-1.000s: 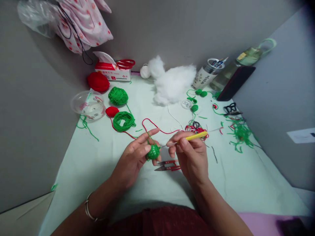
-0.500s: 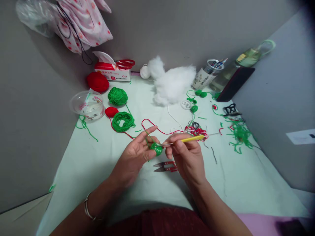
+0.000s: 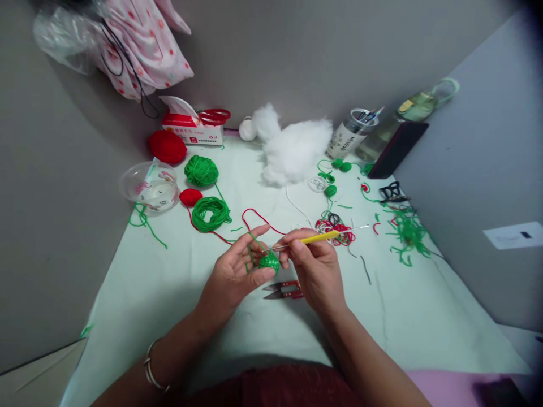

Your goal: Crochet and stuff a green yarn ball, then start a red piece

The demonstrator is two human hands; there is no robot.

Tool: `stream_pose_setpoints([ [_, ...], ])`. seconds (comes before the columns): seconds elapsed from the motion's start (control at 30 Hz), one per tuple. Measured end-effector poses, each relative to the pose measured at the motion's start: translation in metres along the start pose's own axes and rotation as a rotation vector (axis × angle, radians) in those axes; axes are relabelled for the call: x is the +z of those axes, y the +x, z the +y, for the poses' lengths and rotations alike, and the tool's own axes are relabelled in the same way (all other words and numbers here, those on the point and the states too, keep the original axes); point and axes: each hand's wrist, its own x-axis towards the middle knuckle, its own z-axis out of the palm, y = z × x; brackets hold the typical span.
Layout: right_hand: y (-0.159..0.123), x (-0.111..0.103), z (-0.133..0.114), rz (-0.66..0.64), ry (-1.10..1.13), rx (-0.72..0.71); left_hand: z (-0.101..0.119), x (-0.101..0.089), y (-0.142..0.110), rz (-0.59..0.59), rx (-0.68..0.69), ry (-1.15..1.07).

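My left hand (image 3: pixel 235 271) pinches a small green crocheted ball (image 3: pixel 269 262) between thumb and fingers, with green yarn running over its index finger. My right hand (image 3: pixel 316 265) grips a yellow-handled crochet hook (image 3: pixel 320 237) whose metal tip points left into the ball. Red-handled thread snips (image 3: pixel 282 290) lie on the pale green tablecloth (image 3: pixel 169 282) just below both hands. A green yarn coil (image 3: pixel 211 213) lies up left of them.
Further back are a green yarn ball (image 3: pixel 201 170), red yarn (image 3: pixel 167 146), a clear bowl (image 3: pixel 149 185), a tissue box (image 3: pixel 192 129), white stuffing (image 3: pixel 292 148), a pen cup (image 3: pixel 350 134), a bottle (image 3: pixel 405 116) and a dark phone (image 3: pixel 396 150). Green yarn scraps (image 3: pixel 407 232) lie right. Grey walls enclose three sides.
Both hands have drawn slightly closer together and the hook tip has gone into the green ball. The view has shifted a little; the snips stay put.
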Motion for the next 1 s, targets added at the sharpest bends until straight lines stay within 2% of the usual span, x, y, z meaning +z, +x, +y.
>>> stream_pose_setpoints([
  [0.17,-0.002,-0.001,-0.002,-0.058,0.000,-0.012,0.003,0.001,0.001,-0.019,0.024,-0.042],
  [0.27,-0.004,0.001,-0.006,-0.064,-0.119,-0.154,0.004,0.002,0.002,-0.039,0.000,-0.094],
  [0.37,-0.005,0.004,-0.012,0.007,-0.304,-0.342,0.002,0.002,0.001,-0.070,-0.007,-0.100],
  [0.43,-0.005,0.005,-0.014,0.054,-0.368,-0.395,0.000,0.003,0.001,-0.092,-0.007,-0.092],
  [0.57,-0.003,0.002,-0.015,0.070,-0.354,-0.333,0.002,0.004,-0.001,-0.090,-0.034,-0.087],
  [0.77,0.000,-0.008,-0.008,0.042,-0.103,-0.117,0.004,0.002,0.000,-0.061,-0.053,-0.083],
  [0.87,0.000,-0.007,-0.008,-0.006,-0.066,-0.095,0.003,0.001,0.002,-0.072,-0.058,-0.101],
  [1.0,-0.002,-0.002,-0.012,-0.081,-0.155,-0.128,0.002,0.001,0.001,-0.090,-0.041,-0.124],
])
